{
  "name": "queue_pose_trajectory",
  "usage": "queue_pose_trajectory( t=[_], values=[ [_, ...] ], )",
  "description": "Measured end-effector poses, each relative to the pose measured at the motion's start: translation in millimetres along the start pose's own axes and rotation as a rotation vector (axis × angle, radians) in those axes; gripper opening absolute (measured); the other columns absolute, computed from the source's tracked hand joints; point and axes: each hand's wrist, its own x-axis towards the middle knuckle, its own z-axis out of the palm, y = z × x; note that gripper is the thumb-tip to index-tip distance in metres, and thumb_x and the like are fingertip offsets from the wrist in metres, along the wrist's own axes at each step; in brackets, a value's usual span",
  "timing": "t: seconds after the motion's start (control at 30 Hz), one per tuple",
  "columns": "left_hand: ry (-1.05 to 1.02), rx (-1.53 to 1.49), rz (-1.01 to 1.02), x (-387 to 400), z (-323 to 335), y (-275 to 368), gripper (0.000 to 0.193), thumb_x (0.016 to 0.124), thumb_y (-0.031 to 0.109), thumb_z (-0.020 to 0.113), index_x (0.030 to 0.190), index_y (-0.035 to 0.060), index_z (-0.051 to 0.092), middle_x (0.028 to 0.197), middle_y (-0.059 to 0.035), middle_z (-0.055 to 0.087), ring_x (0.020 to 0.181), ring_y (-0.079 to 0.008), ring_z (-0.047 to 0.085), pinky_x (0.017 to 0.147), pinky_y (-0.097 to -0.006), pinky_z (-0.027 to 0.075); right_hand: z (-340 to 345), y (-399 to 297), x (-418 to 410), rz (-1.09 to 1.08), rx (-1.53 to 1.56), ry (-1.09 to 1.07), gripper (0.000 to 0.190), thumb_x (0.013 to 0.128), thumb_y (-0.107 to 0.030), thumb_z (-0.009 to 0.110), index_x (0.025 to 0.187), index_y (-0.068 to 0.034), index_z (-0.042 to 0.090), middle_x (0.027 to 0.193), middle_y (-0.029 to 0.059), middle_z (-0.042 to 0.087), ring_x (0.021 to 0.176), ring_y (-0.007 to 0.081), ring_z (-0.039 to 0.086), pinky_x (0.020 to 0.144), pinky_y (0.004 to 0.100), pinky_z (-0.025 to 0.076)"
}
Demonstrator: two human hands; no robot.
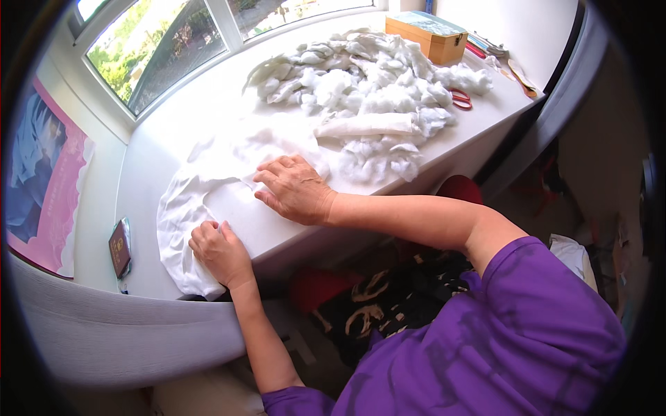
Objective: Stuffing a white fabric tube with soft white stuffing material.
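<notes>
A curved white cloth piece, wrinkled and apparently a sewn cover, lies along the near-left part of the white tabletop. My left hand rests on its inner edge near the table's front, fingers curled; whether they pinch the cloth is hidden. Farther right, my right hand lies palm down at the cloth's other end, its thumb apart from the fingers. Beyond that hand is a large heap of white fibre stuffing. A rolled or tube-like white cloth lies on the stuffing's near side.
Red-handled scissors lie partly under the stuffing. A wooden box with a clasp stands at the back right, beside a brush-like tool. A dark red booklet is at the left. A grey curtain hangs by the near-left corner.
</notes>
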Motion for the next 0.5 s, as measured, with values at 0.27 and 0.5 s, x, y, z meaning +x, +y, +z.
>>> queue_pose_trajectory(
  t=[0.27,0.5],
  values=[
    [-0.007,0.023,0.001,-1.3,-2.3,-4.1,0.014,0.081,0.01,0.068,0.083,0.004,0.056,0.092,-0.0103,0.056,0.095,-0.0292,0.052,0.087,-0.0405,0.043,-72.8,17.7,1.8,-0.025,0.165,0.117,0.015,0.081,-0.008,0.066,0.096,-0.01,0.063,0.099,0.0081,0.066,0.098,0.027,0.061,0.089,0.0385,0.044],
    [0.016,-0.013,0.004,-0.6,2.0,0.5,0.013,0.081,0.008,0.067,0.082,0.0029,0.055,0.091,-0.0109,0.055,0.093,-0.03,0.052,0.086,-0.0413,0.042,-116.6,104.0,-14.2,0.291,-0.237,-0.187,0.029,0.083,-0.017,0.066,0.11,-0.009,0.061,0.097,0.0097,0.068,0.099,0.0287,0.063,0.089,0.0406,0.046]
  ],
)
